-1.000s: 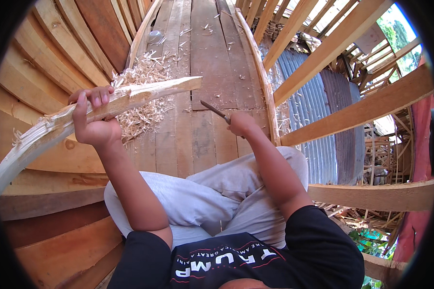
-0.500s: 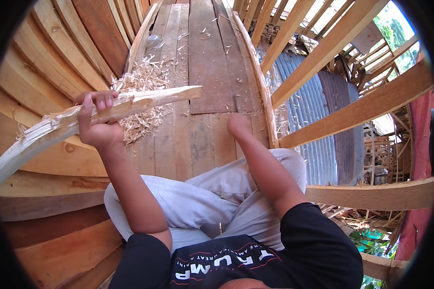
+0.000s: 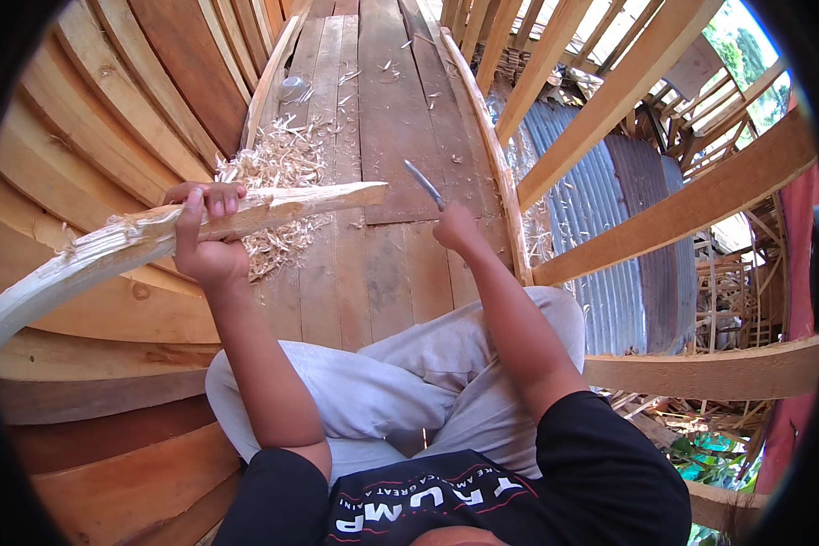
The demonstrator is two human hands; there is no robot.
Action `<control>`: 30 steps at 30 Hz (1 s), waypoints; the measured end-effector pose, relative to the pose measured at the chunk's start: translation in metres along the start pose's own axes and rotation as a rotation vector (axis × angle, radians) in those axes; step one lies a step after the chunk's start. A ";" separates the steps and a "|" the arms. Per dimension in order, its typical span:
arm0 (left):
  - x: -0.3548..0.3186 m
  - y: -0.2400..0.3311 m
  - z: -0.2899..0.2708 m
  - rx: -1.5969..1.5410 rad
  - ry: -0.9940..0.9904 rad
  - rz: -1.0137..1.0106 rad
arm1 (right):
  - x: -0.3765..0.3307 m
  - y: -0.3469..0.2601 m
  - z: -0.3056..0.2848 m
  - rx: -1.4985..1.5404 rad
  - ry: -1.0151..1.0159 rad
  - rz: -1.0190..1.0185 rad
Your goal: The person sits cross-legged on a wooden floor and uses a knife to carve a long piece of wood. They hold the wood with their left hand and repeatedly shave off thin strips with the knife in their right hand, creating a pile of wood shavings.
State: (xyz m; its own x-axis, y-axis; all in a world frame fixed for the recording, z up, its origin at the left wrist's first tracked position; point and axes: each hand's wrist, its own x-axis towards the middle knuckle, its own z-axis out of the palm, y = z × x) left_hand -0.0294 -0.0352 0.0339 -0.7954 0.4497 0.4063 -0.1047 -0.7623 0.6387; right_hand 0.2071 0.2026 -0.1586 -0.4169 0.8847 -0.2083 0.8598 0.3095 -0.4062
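Setting: wooden plank floor running between curved board walls, seemingly the inside of a boat hull under construction, with slanted beams and corrugated metal sheet to the right
Seat: the person sits on the planks, knees in pale trousers drawn up below the hands
Left hand: raised at the left, fingers wrapped tight around the stick, thumb side toward the body, fingertips showing over the top edge
Stick: long, pale, slightly curved piece of wood, rough and splintered along its upper face; it slants from the lower left up to a squared tip over the floor, held clear of the planks, likely so its worked face is open to the blade
Right hand: out over the planks, well apart from the stick, fingers closed round a handle that the fist hides
Knife: thin grey blade pointing up and left from the fist, away from the body, not touching the wood
Shavings: pale heap lying on the floor under and behind the stick's tip, with stray curls scattered further up the planks
Bowl: small grey one near the far end of the shavings; contents cannot be told
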 end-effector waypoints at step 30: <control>-0.020 -0.043 0.035 0.106 0.152 -0.048 | -0.021 -0.102 -0.031 0.375 -0.154 -0.063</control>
State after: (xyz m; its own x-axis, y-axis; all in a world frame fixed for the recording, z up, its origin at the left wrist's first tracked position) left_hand 0.0119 0.0052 0.0214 -0.8728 0.4031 0.2752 -0.0880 -0.6846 0.7236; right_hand 0.1370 0.1632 -0.0855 -0.5291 0.7969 -0.2916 0.6757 0.1878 -0.7128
